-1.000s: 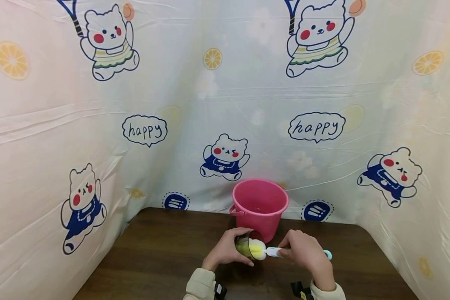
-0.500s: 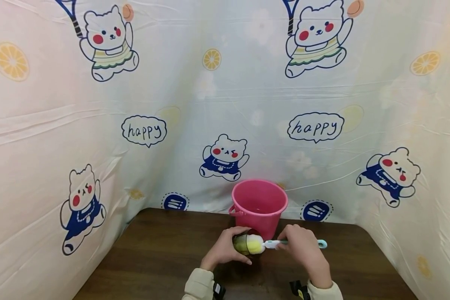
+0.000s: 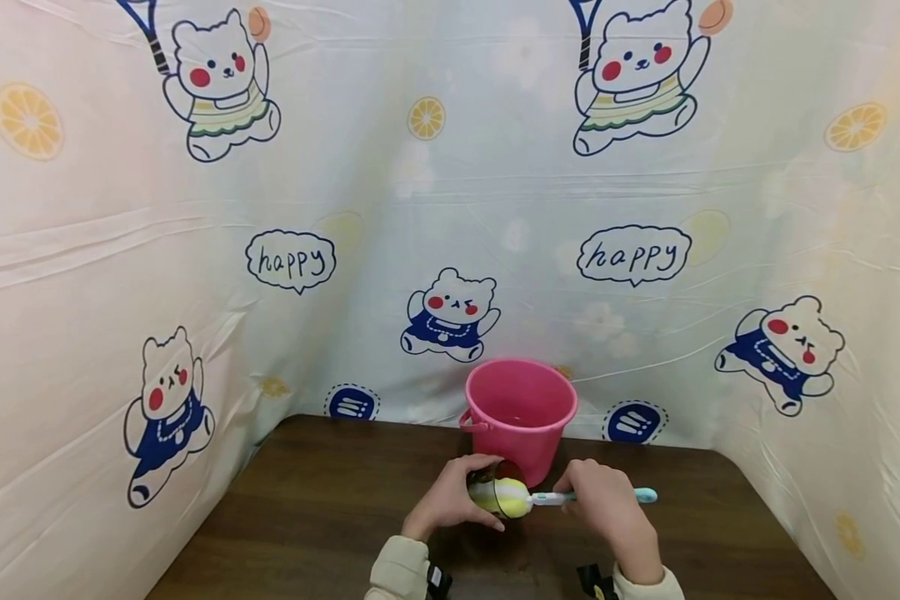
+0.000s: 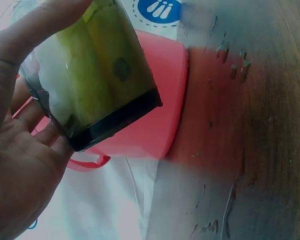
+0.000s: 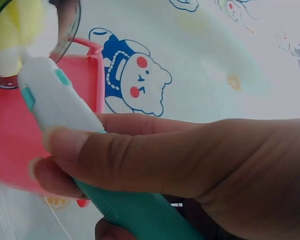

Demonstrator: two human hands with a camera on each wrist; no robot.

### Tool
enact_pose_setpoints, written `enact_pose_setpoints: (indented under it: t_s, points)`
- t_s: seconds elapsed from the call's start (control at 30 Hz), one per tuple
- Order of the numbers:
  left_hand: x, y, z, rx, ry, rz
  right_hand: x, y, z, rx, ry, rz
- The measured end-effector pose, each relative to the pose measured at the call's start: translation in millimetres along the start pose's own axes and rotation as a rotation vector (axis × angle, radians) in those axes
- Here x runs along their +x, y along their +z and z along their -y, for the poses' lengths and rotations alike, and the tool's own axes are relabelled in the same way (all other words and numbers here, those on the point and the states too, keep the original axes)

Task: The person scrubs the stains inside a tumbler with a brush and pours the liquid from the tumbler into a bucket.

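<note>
My left hand [image 3: 453, 500] grips a dark see-through cup [image 4: 104, 75] tilted on its side, its mouth toward the right. Inside the cup sits the yellow and white sponge head of a cup brush [image 3: 512, 497], part of it poking out past the rim. My right hand [image 3: 603, 504] holds the brush by its white and teal handle [image 5: 64, 100], thumb and fingers wrapped round it. In the right wrist view the sponge [image 5: 24, 35] shows within the cup's rim. The far end of the handle sticks out beyond my right hand.
A pink bucket [image 3: 521, 429] stands just behind the cup, near the table's back edge. Drops of water [image 4: 235, 67] lie on the dark wooden table [image 3: 330, 492]. A printed curtain [image 3: 450, 192] encloses the back and sides.
The brush has shifted and turned in my right hand; its sponge shows a different side at the cup's mouth. My left hand has kept the cup nearly in place. The bucket has not moved.
</note>
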State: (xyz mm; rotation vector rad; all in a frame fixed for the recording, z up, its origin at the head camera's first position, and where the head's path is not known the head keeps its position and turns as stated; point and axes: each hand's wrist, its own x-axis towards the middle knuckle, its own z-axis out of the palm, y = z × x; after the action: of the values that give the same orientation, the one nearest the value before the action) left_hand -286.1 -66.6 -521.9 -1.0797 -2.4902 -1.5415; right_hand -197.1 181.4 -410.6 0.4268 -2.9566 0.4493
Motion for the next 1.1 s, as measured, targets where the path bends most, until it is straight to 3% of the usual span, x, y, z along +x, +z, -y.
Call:
enact_pose_setpoints:
  t_s: [0.23,0.6,0.9,1.1]
  points:
    - [-0.7,1.1,1.2,0.001,-0.010,-0.016,-2.9,-3.0,-3.9,0.028,-0.056,-0.008]
    - [0.5,3.4,1.2,0.026,0.003,-0.013,-1.8,-1.6,-0.1,0.049,0.088,0.041]
    - [1.0,6.2,1.8,0.016,0.004,-0.020,-2.6,-6.8,-13.0,0.131,-0.058,0.097]
    - [2.2,3.6,0.6,0.034,0.003,-0.031,-0.5,-5.5,-11.7,0.167,-0.008,0.092]
